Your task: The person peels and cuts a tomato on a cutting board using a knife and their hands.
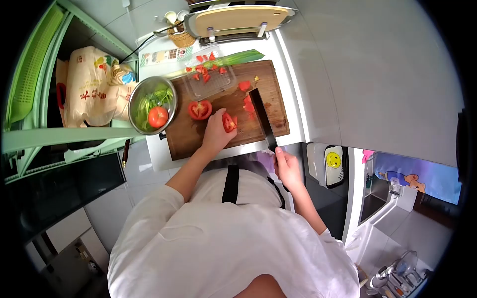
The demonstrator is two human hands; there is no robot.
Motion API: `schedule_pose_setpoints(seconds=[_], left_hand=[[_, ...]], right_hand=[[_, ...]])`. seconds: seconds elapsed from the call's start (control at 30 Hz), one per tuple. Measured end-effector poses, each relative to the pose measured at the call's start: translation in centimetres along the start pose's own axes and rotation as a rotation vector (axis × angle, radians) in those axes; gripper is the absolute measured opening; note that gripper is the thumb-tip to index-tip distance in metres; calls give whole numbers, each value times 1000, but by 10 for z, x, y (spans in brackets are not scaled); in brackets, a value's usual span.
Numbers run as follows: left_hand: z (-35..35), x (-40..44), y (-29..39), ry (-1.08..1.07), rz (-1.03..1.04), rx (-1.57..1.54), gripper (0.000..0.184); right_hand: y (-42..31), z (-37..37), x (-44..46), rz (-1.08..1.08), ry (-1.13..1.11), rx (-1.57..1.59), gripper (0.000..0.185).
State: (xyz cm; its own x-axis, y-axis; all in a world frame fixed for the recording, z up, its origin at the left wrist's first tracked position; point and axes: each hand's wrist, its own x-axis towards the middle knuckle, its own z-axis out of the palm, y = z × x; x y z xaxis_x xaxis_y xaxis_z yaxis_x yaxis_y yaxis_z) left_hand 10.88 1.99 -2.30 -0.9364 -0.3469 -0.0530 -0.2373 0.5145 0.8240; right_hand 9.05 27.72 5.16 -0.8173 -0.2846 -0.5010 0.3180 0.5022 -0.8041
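Observation:
On the wooden cutting board (184, 141), my left hand (217, 131) has its fingers round a cut piece of tomato (229, 122). A tomato half (200, 110), cut face up, lies just left of that hand. My right hand (286, 166) grips the handle of a knife (262, 118), whose dark blade extends over the right part of the board. Small red tomato pieces (244, 85) lie near the blade tip. At the board's back edge, a clear plastic tray (212, 88) holds several red chunks. A green onion (243, 57) lies behind and partly under the tray.
Left of the board, a metal bowl (173, 95) holds greens and a whole tomato (158, 117). A green shelf (79, 133) with bags (92, 89) stands at the left. Cutting boards stand in a rack (238, 22) at the back. A black bin (325, 198) is at the right.

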Motion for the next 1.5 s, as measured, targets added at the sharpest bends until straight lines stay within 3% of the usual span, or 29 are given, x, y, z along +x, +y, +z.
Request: schedule_pose_setpoints(seconds=[0.07, 0.17, 0.37, 0.4, 0.53, 0.63, 0.93, 1.13, 1.5], left_hand=[[8, 1, -13, 78, 64, 37, 67], [13, 0, -29, 5, -17, -191, 58], [-29, -4, 1, -264, -175, -914, 55], [-36, -5, -2, -328, -63, -868, 56], [-49, -3, 18, -331, 31, -904, 53], [-49, 1, 22, -438, -207, -1214, 51], [-51, 9, 33, -569, -14, -1131, 55], [-44, 7, 31, -405, -54, -1324, 48], [-38, 4, 40, -223, 50, -1127, 39]], right_hand=[[2, 8, 4, -84, -16, -69, 54], [-2, 13, -1, -207, -12, -272, 49], [-20, -3, -24, -450, 13, -631, 43], [-25, -5, -27, -512, 27, -664, 42], [-43, -13, -38, -571, 61, -796, 44], [-51, -18, -40, -582, 77, -851, 47], [-63, -24, -44, -641, 91, -914, 55], [-66, -25, -42, -669, 85, -849, 53], [-73, -21, -38, -614, 59, -728, 42]])
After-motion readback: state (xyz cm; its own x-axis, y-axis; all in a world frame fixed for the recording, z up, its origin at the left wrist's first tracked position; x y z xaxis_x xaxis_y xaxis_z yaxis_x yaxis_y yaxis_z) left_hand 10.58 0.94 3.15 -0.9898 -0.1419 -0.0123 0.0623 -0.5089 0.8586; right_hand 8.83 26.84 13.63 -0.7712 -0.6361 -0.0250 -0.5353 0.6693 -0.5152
